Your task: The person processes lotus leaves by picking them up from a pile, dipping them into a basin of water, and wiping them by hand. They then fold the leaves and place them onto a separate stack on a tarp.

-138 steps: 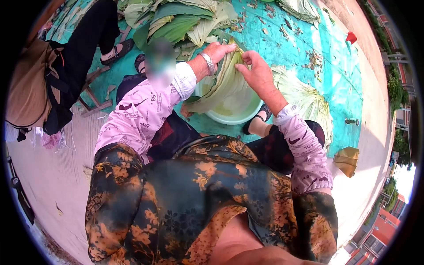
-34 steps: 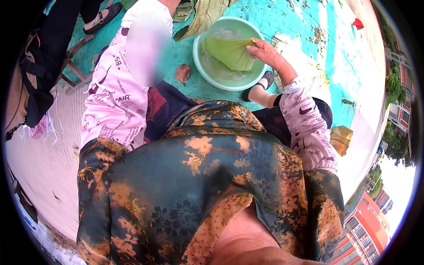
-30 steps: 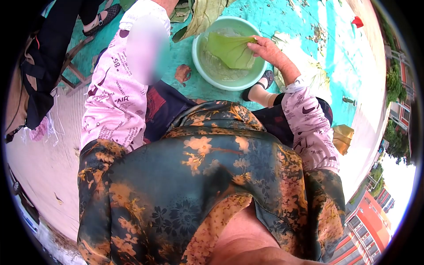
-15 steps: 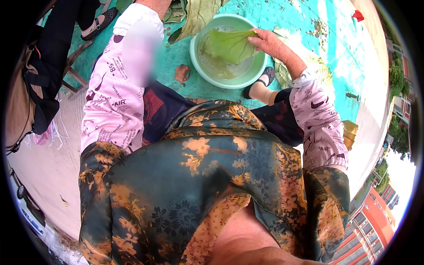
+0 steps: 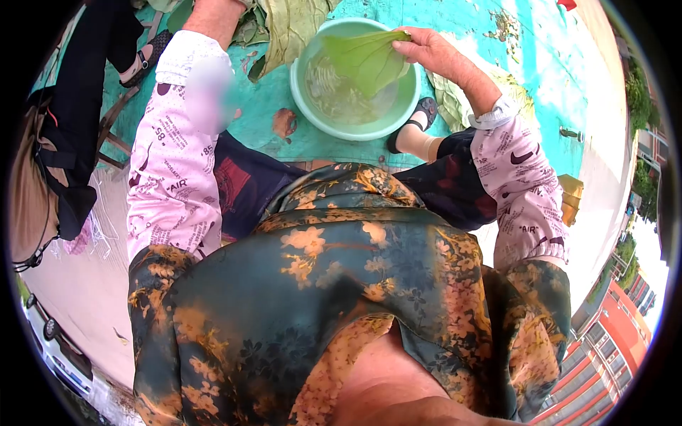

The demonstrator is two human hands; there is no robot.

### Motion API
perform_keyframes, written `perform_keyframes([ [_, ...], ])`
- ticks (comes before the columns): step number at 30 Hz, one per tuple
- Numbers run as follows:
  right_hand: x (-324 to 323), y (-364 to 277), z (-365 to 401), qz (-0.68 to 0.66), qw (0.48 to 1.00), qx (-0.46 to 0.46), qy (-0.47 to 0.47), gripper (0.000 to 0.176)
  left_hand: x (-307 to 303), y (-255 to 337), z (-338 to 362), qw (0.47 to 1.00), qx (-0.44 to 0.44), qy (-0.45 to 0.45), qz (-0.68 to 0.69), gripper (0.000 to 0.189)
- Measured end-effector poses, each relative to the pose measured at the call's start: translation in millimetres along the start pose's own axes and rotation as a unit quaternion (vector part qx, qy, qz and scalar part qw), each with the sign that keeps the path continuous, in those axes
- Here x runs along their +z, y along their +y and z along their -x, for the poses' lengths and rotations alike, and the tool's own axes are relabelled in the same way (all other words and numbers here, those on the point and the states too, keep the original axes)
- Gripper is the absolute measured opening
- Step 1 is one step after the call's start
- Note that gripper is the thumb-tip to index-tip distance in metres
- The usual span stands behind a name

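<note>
My right hand (image 5: 426,51) pinches the edge of a large green leaf (image 5: 369,62) between thumb and fingers. The leaf hangs, veined and fan-shaped, over the pale green basin (image 5: 302,113), which holds cloudy, rippling water (image 5: 341,92). Its lower tip overlaps the water in this view. Only the forearm (image 5: 217,15) of my left arm shows, stretched toward the top edge, with the hand itself out of frame. Near that forearm lie wide, flattened yellow-green leaves (image 5: 295,32).
A turquoise ground sheet (image 5: 547,78) lies under the basin. Pale leaves (image 5: 447,92) spread on the right, beside a shoe (image 5: 415,124). One dry brown leaf (image 5: 285,123) rests left of the basin. At the left, another person's foot (image 5: 145,60) stands near wooden legs (image 5: 114,117).
The leaf has come up a little from the water, still in my right hand. My left hand stays outside the frame. The whole view has shifted slightly.
</note>
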State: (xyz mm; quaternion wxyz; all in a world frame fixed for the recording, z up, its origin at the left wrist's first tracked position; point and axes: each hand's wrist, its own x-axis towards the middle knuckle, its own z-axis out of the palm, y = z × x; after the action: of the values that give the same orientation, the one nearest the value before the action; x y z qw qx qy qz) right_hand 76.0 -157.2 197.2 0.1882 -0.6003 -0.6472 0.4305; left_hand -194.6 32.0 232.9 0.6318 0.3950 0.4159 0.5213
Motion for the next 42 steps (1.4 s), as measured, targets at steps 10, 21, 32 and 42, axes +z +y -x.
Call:
perform_keyframes([
  [10,-125,-10,57,-0.088,0.980,0.050,0.172,0.029,9,10,15,0.998,-0.039,0.044,0.038,0.031],
  [21,-195,204,117,-0.301,0.862,0.289,0.288,0.022,-15,20,21,0.997,-0.045,0.053,-0.034,0.033],
  [32,-208,237,200,0.158,0.793,0.387,0.443,0.028,-35,46,44,0.996,-0.086,-0.014,-0.020,0.030],
  [42,-206,219,207,0.198,0.644,0.448,0.587,0.046,-13,46,45,0.995,-0.096,-0.018,-0.023,0.029],
])
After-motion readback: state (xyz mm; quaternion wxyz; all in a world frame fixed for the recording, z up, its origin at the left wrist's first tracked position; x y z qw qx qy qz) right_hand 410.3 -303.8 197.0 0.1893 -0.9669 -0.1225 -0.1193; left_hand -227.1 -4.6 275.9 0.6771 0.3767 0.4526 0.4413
